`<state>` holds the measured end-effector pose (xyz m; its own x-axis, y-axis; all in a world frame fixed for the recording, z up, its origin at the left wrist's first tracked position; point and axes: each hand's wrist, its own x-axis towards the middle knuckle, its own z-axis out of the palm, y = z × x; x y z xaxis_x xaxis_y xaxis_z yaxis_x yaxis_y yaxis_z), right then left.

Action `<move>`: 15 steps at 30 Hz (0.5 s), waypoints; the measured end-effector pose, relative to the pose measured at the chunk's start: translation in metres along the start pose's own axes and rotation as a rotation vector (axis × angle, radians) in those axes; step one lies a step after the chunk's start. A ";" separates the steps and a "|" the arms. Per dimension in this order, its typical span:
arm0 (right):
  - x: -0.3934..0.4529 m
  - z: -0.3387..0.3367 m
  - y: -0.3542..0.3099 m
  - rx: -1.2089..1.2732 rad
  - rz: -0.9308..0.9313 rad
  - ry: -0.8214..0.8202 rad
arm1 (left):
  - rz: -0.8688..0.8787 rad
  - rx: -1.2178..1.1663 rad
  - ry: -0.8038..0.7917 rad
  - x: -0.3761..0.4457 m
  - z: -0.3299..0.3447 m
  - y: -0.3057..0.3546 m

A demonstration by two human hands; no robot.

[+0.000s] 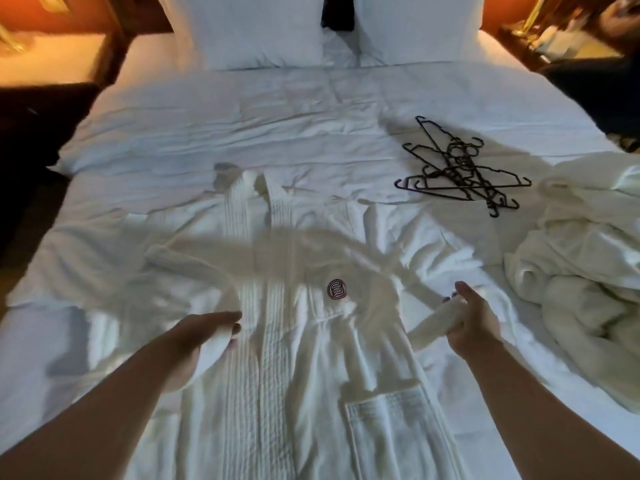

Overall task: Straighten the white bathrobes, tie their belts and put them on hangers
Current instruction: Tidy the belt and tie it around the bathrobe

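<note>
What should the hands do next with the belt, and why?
Probably cross the two belt ends over the robe's front to start a knot. The left hand grips one end of the belt and the right hand grips the other, held apart at waist level, and no knot shows yet. The hangers lie untouched farther up the bed.

Dim warm light, soft arm shadows, blurred corners — wide-angle bending at edges

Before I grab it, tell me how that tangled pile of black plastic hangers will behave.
The tangled pile of black plastic hangers looks thin and stiff, so probably light. Hooks and arms interlock, so lifting one will likely drag others along. On the rumpled white bed cover they would probably snag rather than slide.
</note>
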<state>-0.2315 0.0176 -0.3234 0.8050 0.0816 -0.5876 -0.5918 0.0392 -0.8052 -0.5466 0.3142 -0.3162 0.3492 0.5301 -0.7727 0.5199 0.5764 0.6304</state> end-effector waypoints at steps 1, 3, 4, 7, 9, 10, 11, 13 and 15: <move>-0.010 0.004 -0.022 0.061 -0.073 0.009 | 0.019 -0.037 -0.033 -0.018 -0.005 0.018; -0.030 0.018 -0.062 0.102 -0.160 -0.005 | 0.101 -0.022 -0.030 -0.049 -0.018 0.052; -0.044 0.029 -0.083 0.091 -0.201 -0.034 | 0.165 -0.022 -0.030 -0.060 -0.031 0.069; -0.098 0.059 -0.139 0.026 -0.372 -0.083 | 0.333 0.020 0.000 -0.104 -0.059 0.119; -0.135 0.076 -0.169 -0.038 -0.505 -0.087 | 0.425 0.052 0.045 -0.133 -0.071 0.145; -0.156 0.087 -0.185 -0.091 -0.562 -0.123 | 0.485 0.058 0.054 -0.154 -0.077 0.159; -0.176 0.097 -0.195 -0.171 -0.623 -0.170 | 0.542 0.073 0.059 -0.170 -0.083 0.169; -0.210 0.118 -0.209 -0.295 -0.705 -0.268 | 0.654 0.091 0.064 -0.201 -0.094 0.188; -0.237 0.135 -0.213 -0.348 -0.695 -0.325 | 0.739 0.099 0.099 -0.234 -0.105 0.201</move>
<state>-0.3018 0.1242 -0.0022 0.8973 0.4374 0.0601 0.1238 -0.1187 -0.9852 -0.6055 0.3718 -0.0009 0.5652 0.8134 -0.1374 0.2469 -0.0078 0.9690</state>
